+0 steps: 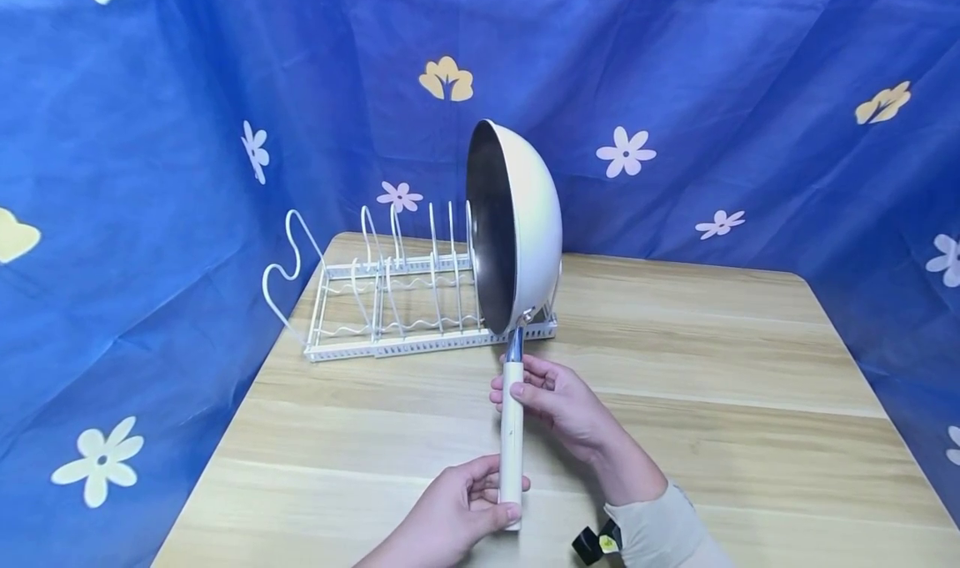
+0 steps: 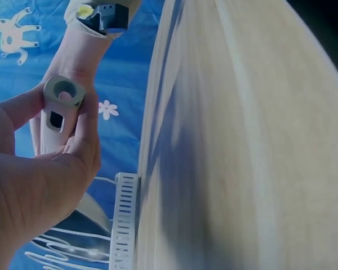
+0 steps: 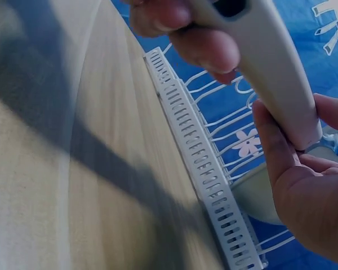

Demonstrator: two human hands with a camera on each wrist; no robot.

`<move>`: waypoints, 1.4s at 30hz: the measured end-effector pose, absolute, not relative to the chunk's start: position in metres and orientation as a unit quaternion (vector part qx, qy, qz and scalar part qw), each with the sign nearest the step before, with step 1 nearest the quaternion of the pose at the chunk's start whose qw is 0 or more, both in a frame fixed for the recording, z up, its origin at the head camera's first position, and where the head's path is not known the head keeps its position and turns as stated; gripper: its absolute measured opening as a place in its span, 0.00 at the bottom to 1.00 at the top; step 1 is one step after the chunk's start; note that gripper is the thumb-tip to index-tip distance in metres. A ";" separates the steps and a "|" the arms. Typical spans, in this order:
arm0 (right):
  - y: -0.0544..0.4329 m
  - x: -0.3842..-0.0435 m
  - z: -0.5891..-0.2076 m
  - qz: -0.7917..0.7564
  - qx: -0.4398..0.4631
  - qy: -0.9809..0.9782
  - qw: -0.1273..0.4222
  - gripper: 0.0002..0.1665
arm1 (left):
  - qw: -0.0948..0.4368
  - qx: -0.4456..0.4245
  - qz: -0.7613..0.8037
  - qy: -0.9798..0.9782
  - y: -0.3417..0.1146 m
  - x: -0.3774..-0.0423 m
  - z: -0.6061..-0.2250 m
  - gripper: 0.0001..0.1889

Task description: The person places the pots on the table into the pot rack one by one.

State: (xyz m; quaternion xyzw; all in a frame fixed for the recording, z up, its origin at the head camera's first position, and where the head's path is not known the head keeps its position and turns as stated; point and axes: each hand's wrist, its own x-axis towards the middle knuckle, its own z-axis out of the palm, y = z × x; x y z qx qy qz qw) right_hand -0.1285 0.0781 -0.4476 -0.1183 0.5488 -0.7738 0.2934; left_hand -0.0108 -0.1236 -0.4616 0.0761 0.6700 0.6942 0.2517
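A white wok (image 1: 536,218) with a dark inside stands on its edge in the right end of a white wire pan rack (image 1: 420,349). Its pale handle (image 1: 512,434) points toward me, joined by a shiny metal neck. My left hand (image 1: 461,505) pinches the handle near its free end, thumb on top. Farther up, my right hand (image 1: 558,401) holds the handle close to the neck between thumb and fingers. The left wrist view shows the handle's hollow end (image 2: 65,93) in the left hand's grasp. In the right wrist view, the right hand (image 3: 310,185) grips the handle's neck end.
The rack's several upright wire dividers (image 1: 435,268) stand left of the wok, with a taller bent wire (image 1: 288,272) at its left end. A wooden table (image 1: 712,368) lies beneath, and blue patterned cloth (image 1: 675,92) encloses it. A black device (image 1: 592,543) sits at the right wrist.
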 end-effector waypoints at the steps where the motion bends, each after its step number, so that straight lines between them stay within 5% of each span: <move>1: 0.078 -0.128 -0.448 -0.774 -0.119 0.549 0.294 0.37 | 0.251 0.073 0.688 0.677 -0.124 -0.011 -0.462 0.31; 29: 0.064 -0.123 -0.474 -0.779 -0.072 0.549 0.296 0.41 | 0.215 0.071 0.556 0.800 -0.140 -0.021 -0.480 0.34; 42: 0.062 -0.121 -0.476 -0.771 -0.070 0.564 0.288 0.41 | 0.202 0.082 0.485 0.847 -0.137 -0.022 -0.472 0.25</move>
